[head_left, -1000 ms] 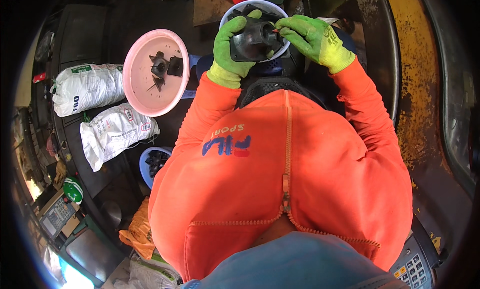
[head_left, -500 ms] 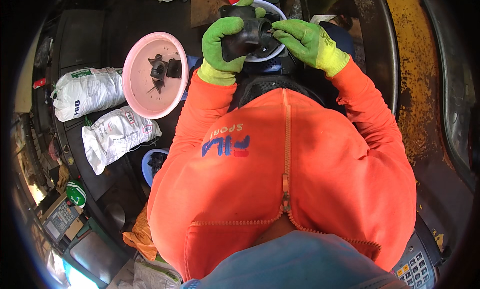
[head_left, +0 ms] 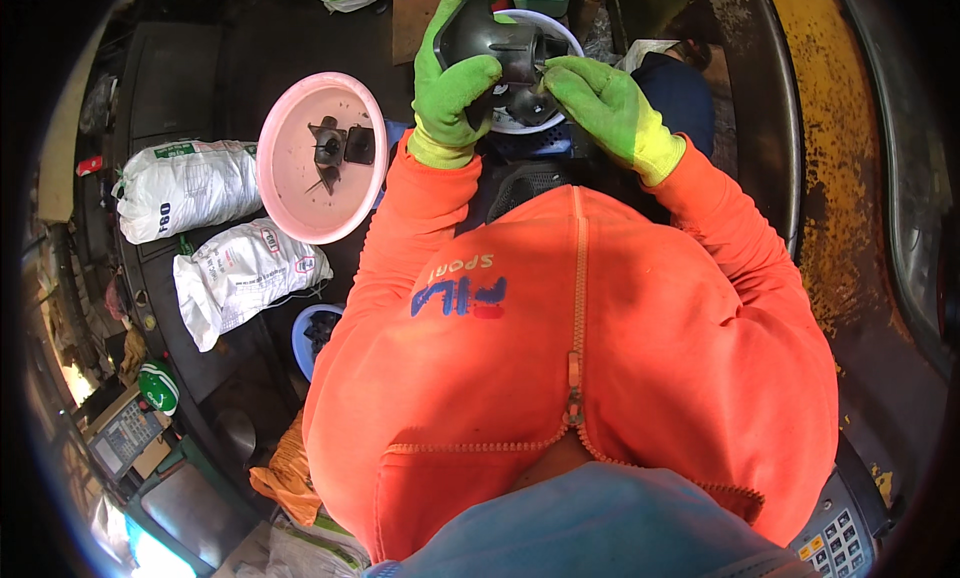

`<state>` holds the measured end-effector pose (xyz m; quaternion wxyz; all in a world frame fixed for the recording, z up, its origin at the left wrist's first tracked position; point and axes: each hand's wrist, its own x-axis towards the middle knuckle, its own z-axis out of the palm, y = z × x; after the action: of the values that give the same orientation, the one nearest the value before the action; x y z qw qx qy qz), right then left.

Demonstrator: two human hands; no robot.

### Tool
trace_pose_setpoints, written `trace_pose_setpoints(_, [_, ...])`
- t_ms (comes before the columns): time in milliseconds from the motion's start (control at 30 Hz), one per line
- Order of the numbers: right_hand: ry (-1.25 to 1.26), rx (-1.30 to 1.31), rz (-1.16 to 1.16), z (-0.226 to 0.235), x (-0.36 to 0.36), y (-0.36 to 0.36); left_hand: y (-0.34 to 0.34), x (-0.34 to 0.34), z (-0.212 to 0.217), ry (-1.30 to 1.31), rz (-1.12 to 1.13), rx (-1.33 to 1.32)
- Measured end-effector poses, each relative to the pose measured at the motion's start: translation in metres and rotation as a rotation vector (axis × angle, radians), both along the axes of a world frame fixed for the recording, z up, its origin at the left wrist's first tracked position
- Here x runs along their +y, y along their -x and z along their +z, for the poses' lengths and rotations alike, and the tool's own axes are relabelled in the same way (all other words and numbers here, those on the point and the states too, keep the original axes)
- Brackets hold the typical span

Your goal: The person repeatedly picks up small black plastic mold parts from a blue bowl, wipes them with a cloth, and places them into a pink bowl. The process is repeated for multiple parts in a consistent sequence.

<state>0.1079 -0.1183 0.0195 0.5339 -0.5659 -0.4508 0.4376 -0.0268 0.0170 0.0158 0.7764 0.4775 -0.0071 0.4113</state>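
Note:
Gloved in green and yellow, my left hand point(head_left: 445, 93) is wrapped round a black moulded plastic part point(head_left: 505, 48) with a short tube-like end, holding it up in front of my chest. My right hand point(head_left: 605, 103), in a matching glove, has its thumb and fingers pinched together at the tube end of that part. Whatever sits between those fingertips is too small to make out. Below the held part stands a pale lavender basin point(head_left: 574, 46) with more black pieces point(head_left: 530, 106) in it, partly hidden by my hands.
Left of my arm is a pink basin point(head_left: 285, 203) holding black plastic parts point(head_left: 328, 146). Beside it lie two white sacks point(head_left: 190, 188) point(head_left: 245, 278) and a blue basin point(head_left: 303, 348) of dark bits. A rusty yellow machine frame point(head_left: 830, 158) rises on the right.
My left hand has tilted and raised the black part, turning its tube end. My right fingertips remain at that end. The whole view has shifted slightly.

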Motion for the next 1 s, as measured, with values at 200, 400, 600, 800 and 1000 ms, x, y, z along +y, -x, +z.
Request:
trace_pose_setpoints(200, [0.149,0.242,0.032,0.019,-0.008,0.005,-0.004,-0.011,0.009,-0.195,0.228,-0.023])
trace_pose_setpoints(400, [0.234,0.551,0.149,0.051,-0.017,0.005,0.000,0.011,0.003,-0.784,0.379,-0.070])
trace_pose_setpoints(600, [0.319,0.832,0.296,0.056,-0.013,-0.007,0.005,0.028,-0.002,-1.037,0.529,-0.073])
trace_pose_setpoints(800, [0.117,0.240,0.123,0.056,0.009,-0.033,-0.012,0.006,-0.008,-0.688,0.362,-0.178])
trace_pose_setpoints(1000, [-0.197,-0.377,0.309,0.060,0.031,-0.059,0.000,-0.011,-0.025,-0.578,0.003,-0.050])
